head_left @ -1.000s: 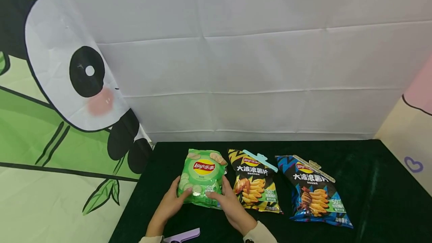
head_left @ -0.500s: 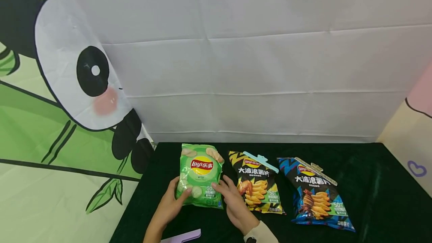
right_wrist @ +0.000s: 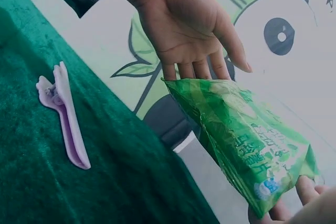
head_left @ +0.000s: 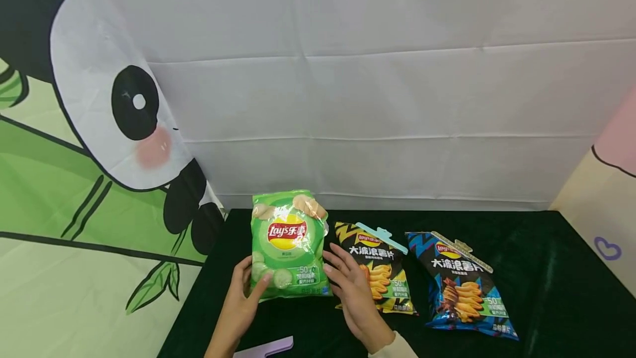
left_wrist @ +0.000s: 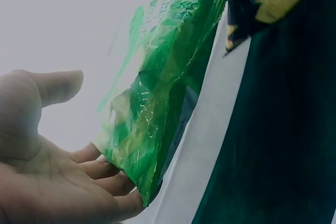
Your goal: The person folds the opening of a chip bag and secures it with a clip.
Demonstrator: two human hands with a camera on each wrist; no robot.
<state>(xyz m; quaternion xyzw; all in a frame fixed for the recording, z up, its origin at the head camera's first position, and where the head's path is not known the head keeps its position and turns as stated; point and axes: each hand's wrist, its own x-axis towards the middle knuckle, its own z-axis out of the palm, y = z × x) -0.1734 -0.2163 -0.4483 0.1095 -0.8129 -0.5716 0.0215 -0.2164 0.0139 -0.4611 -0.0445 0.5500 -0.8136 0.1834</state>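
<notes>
In the head view, a green bag of chips [head_left: 288,245] is tilted up at the left of the table. My left hand [head_left: 238,311] supports its left side: the fingers reach under and behind the bag, and the left wrist view shows the thumb [left_wrist: 63,86] apart from the wrapper. At the opposite edge is my right hand [head_left: 355,297], with fingertips on both sides of the bag's corner in the right wrist view. Near the front edge lies a lilac bag clip [head_left: 265,348], seen whole as a purple clip [right_wrist: 65,116] in the right wrist view.
A black-and-yellow chip bag [head_left: 392,291] with a light blue clip [head_left: 381,235] lies right behind my right hand. Farther right is a black-and-blue chip bag [head_left: 472,308] with a gold-coloured clip [head_left: 462,250]. A dark green cloth [head_left: 541,291] covers the table; a white backdrop [head_left: 377,98] stands behind.
The green chip bag has come up from lying flatter and shifted slightly left, its top now reaching over the table's back edge. My right hand has spread its fingers more along the bag's side.
</notes>
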